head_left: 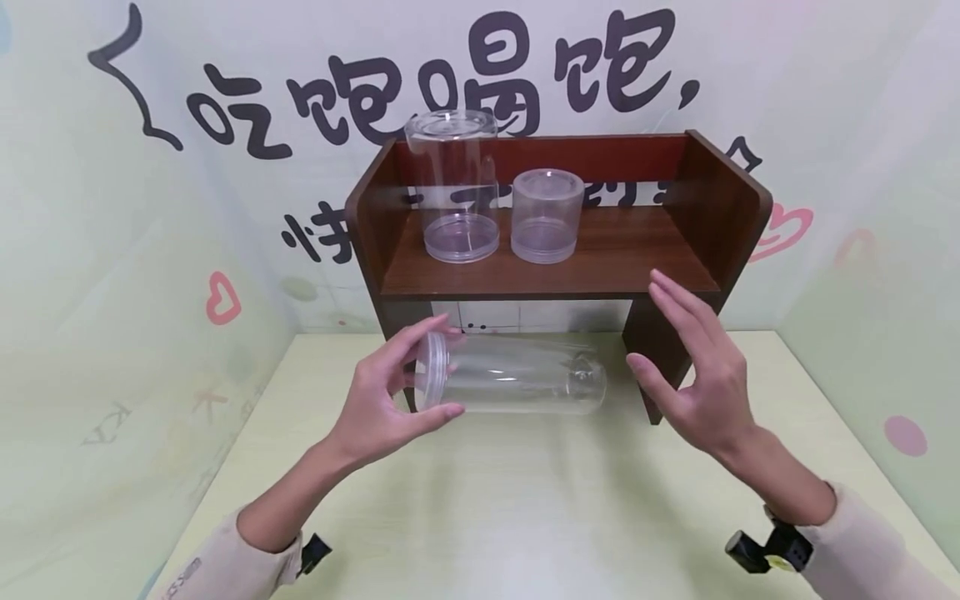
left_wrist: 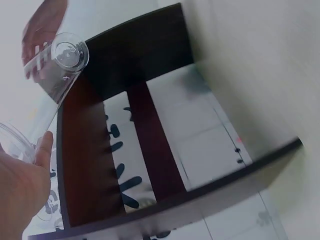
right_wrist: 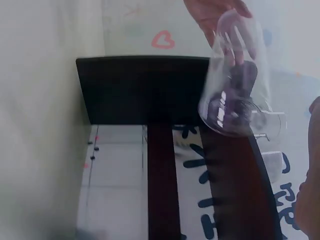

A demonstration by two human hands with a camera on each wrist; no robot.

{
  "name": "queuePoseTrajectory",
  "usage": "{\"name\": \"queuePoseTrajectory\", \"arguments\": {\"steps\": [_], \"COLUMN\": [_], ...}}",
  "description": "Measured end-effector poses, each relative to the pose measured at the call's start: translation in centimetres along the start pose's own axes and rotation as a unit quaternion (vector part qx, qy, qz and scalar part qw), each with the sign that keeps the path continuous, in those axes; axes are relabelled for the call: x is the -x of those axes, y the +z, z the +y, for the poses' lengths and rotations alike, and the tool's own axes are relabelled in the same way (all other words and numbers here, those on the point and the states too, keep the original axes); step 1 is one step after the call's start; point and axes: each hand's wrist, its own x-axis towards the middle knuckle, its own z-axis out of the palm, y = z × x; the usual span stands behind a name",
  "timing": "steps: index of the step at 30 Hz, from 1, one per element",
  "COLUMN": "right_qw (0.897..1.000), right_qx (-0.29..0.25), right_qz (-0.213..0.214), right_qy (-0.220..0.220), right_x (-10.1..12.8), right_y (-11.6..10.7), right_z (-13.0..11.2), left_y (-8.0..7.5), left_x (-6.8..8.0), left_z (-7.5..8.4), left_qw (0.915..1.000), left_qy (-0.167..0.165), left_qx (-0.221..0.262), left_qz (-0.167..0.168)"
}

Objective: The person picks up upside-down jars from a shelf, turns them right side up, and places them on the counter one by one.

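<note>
My left hand [head_left: 382, 400] grips a tall clear jar [head_left: 517, 379] around its ringed end, thumb in front and fingers behind. The jar lies sideways in the air over the table, its round base pointing right. Just beyond that base, my right hand [head_left: 705, 383] is raised with straight fingers and holds nothing. In the left wrist view, the jar's base [left_wrist: 70, 54] shows near the right hand's fingers. From the right wrist, the jar [right_wrist: 235, 85] appears with the left hand [right_wrist: 212, 17] at its far end.
A dark brown wooden shelf [head_left: 600, 275] stands on the pale table [head_left: 487, 500] behind the hands. On its board are a tall clear jar [head_left: 457, 192] at the left and a shorter one [head_left: 547, 217] beside it. Printed cloth walls [head_left: 135, 333] enclose the table.
</note>
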Motion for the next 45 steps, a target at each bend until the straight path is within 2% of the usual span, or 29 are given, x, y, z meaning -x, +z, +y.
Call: {"name": "queuePoseTrajectory", "arguments": {"steps": [5, 10, 15, 18, 21, 28, 35, 40, 45], "right_qw": [0.998, 0.994, 0.992, 0.991, 0.987, 0.975, 0.977, 0.969, 0.96], "right_qx": [0.045, 0.07, 0.092, 0.109, 0.133, 0.192, 0.177, 0.185, 0.19], "right_qz": [-0.018, -0.01, -0.004, -0.004, -0.024, -0.098, -0.118, -0.162, -0.195], "right_qy": [-0.046, -0.077, -0.084, -0.084, -0.082, -0.061, -0.026, 0.023, 0.066], "right_x": [-1.6, -3.4, -5.0, -6.1, -7.1, -9.0, -10.4, -11.2, -11.6], "right_y": [-1.3, -2.4, -3.6, -4.4, -5.3, -7.0, -7.2, -7.5, -7.6], "right_z": [0.7, 1.5, 2.2, 2.9, 3.8, 6.2, 8.0, 8.2, 8.4], "left_y": [-1.0, -2.0, -3.0, -3.6, -4.3, -5.8, -6.7, -7.2, -7.9], "left_x": [0.5, 1.1, 1.5, 1.8, 2.0, 2.1, 2.4, 2.7, 2.7], "left_z": [0.2, 0.2, -0.2, -0.3, -0.3, -0.7, -0.6, -0.8, -1.0], "left_qw": [0.9971, 0.9909, 0.9855, 0.981, 0.9745, 0.956, 0.9425, 0.9338, 0.9212], "left_qy": [-0.008, -0.02, -0.026, -0.041, -0.049, -0.04, -0.062, -0.071, -0.1], "left_qx": [-0.072, -0.125, -0.152, -0.169, -0.196, -0.263, -0.287, -0.301, -0.319], "left_qz": [-0.022, -0.046, -0.071, -0.085, -0.097, -0.125, -0.16, -0.18, -0.2]}}
